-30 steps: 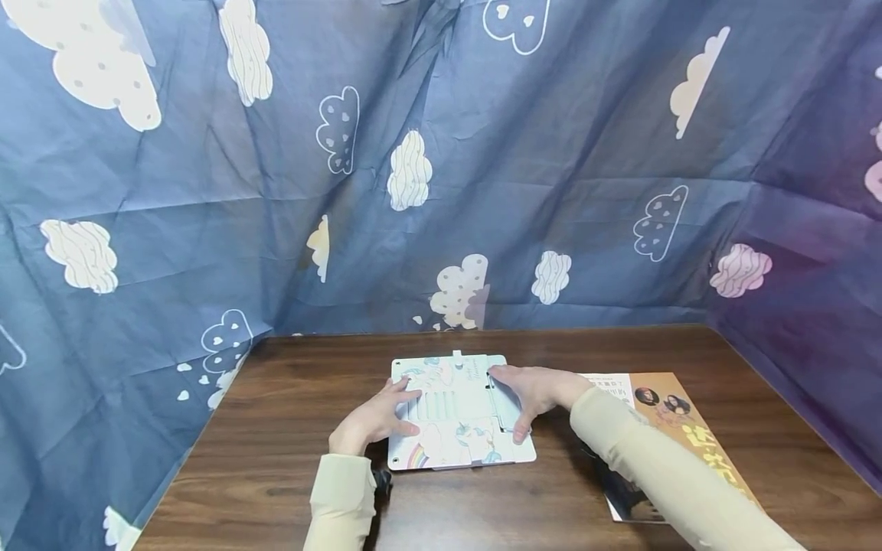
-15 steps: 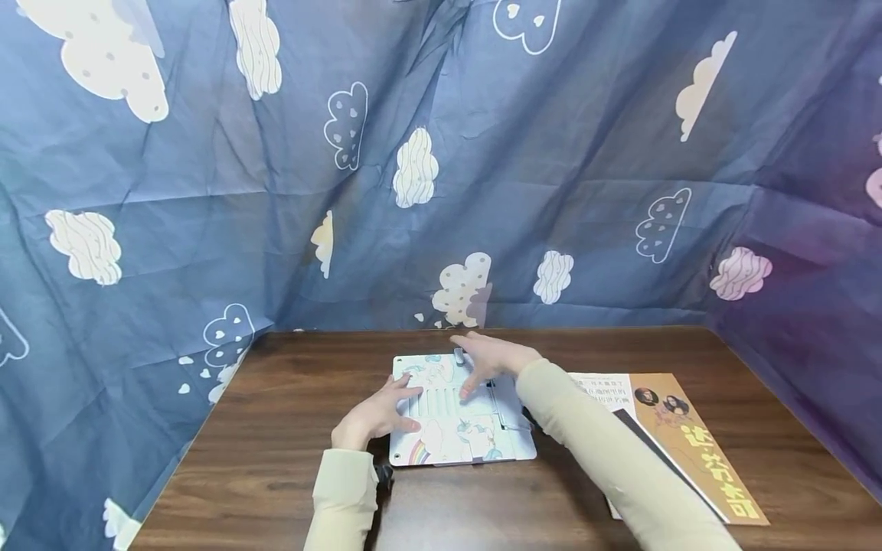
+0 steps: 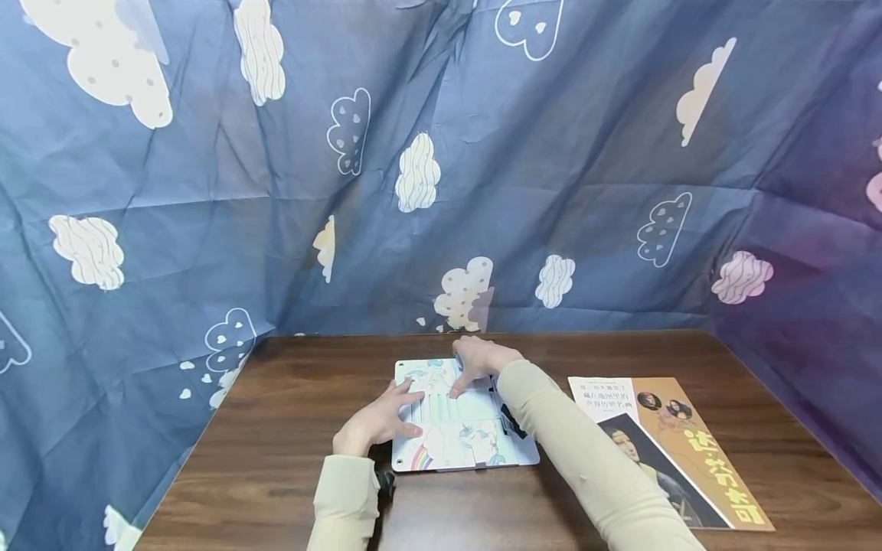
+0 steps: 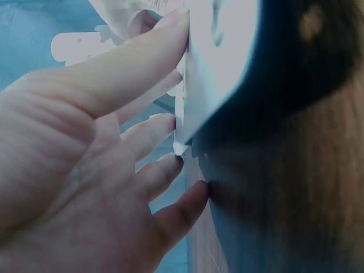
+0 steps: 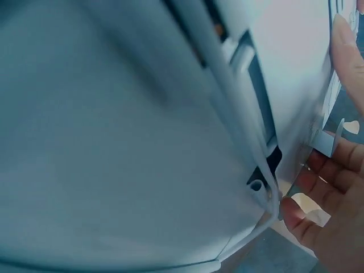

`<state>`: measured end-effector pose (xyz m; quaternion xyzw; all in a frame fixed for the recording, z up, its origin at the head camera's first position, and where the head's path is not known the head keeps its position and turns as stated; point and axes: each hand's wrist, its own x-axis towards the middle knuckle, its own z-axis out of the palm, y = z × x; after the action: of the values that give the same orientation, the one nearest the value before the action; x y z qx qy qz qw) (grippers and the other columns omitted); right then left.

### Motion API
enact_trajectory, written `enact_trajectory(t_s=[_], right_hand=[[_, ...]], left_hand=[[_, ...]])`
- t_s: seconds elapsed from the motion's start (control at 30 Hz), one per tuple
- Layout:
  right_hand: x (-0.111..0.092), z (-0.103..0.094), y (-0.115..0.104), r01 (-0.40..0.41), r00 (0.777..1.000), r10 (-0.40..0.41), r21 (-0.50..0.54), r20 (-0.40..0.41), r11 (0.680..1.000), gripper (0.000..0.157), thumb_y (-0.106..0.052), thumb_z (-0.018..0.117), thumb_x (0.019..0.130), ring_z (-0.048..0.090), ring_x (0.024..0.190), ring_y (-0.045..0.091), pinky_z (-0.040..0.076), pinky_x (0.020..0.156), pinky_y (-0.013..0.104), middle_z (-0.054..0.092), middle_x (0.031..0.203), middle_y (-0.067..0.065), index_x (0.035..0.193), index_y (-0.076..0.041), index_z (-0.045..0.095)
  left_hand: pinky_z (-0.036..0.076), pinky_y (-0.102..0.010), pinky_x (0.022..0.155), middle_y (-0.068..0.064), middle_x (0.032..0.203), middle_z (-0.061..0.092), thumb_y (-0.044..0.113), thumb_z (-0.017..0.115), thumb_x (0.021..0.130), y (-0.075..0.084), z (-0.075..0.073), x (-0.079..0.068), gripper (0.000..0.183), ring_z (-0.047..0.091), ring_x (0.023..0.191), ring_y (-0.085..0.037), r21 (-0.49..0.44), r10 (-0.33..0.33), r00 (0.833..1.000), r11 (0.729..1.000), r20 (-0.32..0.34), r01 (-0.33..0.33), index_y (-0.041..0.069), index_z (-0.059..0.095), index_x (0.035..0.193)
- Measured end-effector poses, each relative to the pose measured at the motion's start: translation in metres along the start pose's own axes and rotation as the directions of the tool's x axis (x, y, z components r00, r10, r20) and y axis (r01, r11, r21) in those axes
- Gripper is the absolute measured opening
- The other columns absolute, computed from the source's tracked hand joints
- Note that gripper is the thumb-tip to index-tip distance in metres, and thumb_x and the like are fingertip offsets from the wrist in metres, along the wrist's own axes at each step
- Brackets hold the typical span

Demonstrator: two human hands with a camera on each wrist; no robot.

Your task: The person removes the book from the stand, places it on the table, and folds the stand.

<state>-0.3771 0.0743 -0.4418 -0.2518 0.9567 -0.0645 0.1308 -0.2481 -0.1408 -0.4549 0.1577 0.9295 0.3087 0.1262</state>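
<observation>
A white folding book stand [image 3: 448,421] printed with unicorns, clouds and a rainbow lies flat on the dark wooden table. On its left part rests my left hand [image 3: 379,417], fingers spread; in the left wrist view the thumb [image 4: 131,68] touches the stand's surface. My right hand [image 3: 478,360] reaches over the far edge. In the right wrist view its thumb [image 5: 347,54] lies on the panel while its fingers curl by a small bent metal tab [image 5: 327,139] at the edge. A wire support [image 5: 250,114] crosses the stand close to that camera. My right forearm hides part of the stand's right side.
To the right, a book [image 3: 696,451] with an orange, white and dark cover lies flat on the table [image 3: 276,474]. A blue cloud-patterned cloth [image 3: 482,191] hangs directly behind the table's far edge and along the sides.
My right hand has moved left from the stand's right end to the small tab at its far edge, then settled lower there. My left hand stays in place.
</observation>
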Motion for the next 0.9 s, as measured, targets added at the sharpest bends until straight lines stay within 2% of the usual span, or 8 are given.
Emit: enact_trajectory(t_s=[0.13, 0.23, 0.37, 0.53, 0.63, 0.73, 0.83, 0.9], right_hand=[[-0.001, -0.001, 0.004, -0.012, 1.0, 0.012, 0.001, 0.002, 1.0, 0.085, -0.063, 0.087, 0.054, 0.055, 0.094, 0.021, 0.048, 0.086, 0.043, 0.057, 0.103, 0.002, 0.114, -0.01, 0.06], [-0.002, 0.001, 0.005, -0.005, 1.0, 0.005, -0.002, 0.006, 1.0, 0.086, -0.063, 0.087, 0.054, 0.055, 0.093, 0.02, 0.048, 0.086, 0.044, 0.057, 0.103, 0.002, 0.114, -0.009, 0.06], [-0.001, -0.001, -0.001, -0.026, 1.0, 0.026, -0.023, 0.001, 0.999, 0.095, -0.067, 0.084, 0.055, 0.053, 0.11, 0.027, 0.044, 0.094, 0.051, 0.056, 0.118, 0.009, 0.125, -0.008, 0.058], [-0.015, -0.006, -0.002, -0.049, 0.999, 0.048, -0.042, -0.023, 0.998, 0.108, -0.068, 0.079, 0.063, 0.038, 0.132, 0.039, 0.031, 0.103, 0.062, 0.041, 0.143, 0.02, 0.143, -0.004, 0.045], [-0.034, -0.006, 0.005, 0.007, 0.999, -0.01, -0.07, -0.049, 0.998, 0.099, -0.063, 0.073, 0.075, 0.035, 0.135, 0.041, 0.029, 0.104, 0.064, 0.037, 0.146, 0.022, 0.147, -0.004, 0.039], [-0.058, -0.007, 0.011, 0.084, 0.992, -0.094, -0.114, -0.086, 0.99, 0.083, -0.054, 0.068, 0.086, 0.04, 0.131, 0.039, 0.031, 0.103, 0.064, 0.042, 0.143, 0.021, 0.147, -0.004, 0.041], [-0.085, -0.006, 0.011, 0.172, 0.974, -0.191, -0.152, -0.124, 0.973, 0.07, -0.047, 0.066, 0.09, 0.046, 0.125, 0.036, 0.037, 0.098, 0.061, 0.048, 0.137, 0.019, 0.141, -0.003, 0.049], [-0.103, 0.0, 0.007, 0.245, 0.952, -0.272, -0.185, -0.142, 0.952, 0.065, -0.047, 0.064, 0.092, 0.05, 0.122, 0.035, 0.042, 0.095, 0.058, 0.052, 0.134, 0.019, 0.137, -0.001, 0.053]], left_hand=[[0.02, -0.056, 0.112, -0.019, 0.157, 0.025, 0.017, 0.077, 0.085, 0.001, 0.002, 0.002, 0.061, 0.008, 0.146, -0.041, -0.02, 0.012, 1.0, 1.0, 0.007, -0.012, 0.006, 0.053, 0.14], [0.019, -0.055, 0.113, -0.019, 0.157, 0.025, 0.017, 0.076, 0.085, -0.001, 0.002, 0.001, 0.061, 0.009, 0.146, -0.041, -0.03, 0.011, 1.0, 0.999, 0.018, -0.01, 0.006, 0.052, 0.141], [0.02, -0.055, 0.113, -0.018, 0.157, 0.025, 0.015, 0.076, 0.085, -0.002, -0.003, 0.0, 0.061, 0.009, 0.146, -0.04, -0.027, -0.008, 1.0, 1.0, 0.01, 0.008, 0.006, 0.052, 0.141], [0.02, -0.054, 0.113, -0.018, 0.157, 0.025, 0.015, 0.077, 0.085, -0.002, -0.006, 0.001, 0.064, 0.009, 0.146, -0.041, -0.051, 0.0, 1.0, 0.999, -0.003, 0.0, 0.005, 0.05, 0.142], [0.022, -0.052, 0.113, -0.017, 0.158, 0.023, 0.016, 0.076, 0.085, -0.003, -0.004, 0.0, 0.07, 0.014, 0.145, -0.039, -0.056, 0.005, 1.0, 0.998, 0.004, -0.004, 0.003, 0.044, 0.146], [0.023, -0.051, 0.112, -0.016, 0.159, 0.022, 0.017, 0.076, 0.086, -0.005, -0.003, -0.001, 0.074, 0.018, 0.145, -0.038, -0.044, 0.003, 1.0, 0.999, 0.003, -0.003, 0.001, 0.039, 0.148], [0.022, -0.051, 0.113, -0.016, 0.159, 0.023, 0.017, 0.076, 0.085, -0.004, -0.003, -0.002, 0.074, 0.017, 0.145, -0.039, -0.031, -0.005, 1.0, 0.999, -0.004, 0.005, 0.0, 0.04, 0.147], [0.022, -0.051, 0.113, -0.017, 0.158, 0.024, 0.017, 0.076, 0.085, -0.004, -0.003, -0.002, 0.074, 0.016, 0.145, -0.039, -0.022, -0.006, 1.0, 1.0, -0.004, 0.006, -0.001, 0.04, 0.147]])
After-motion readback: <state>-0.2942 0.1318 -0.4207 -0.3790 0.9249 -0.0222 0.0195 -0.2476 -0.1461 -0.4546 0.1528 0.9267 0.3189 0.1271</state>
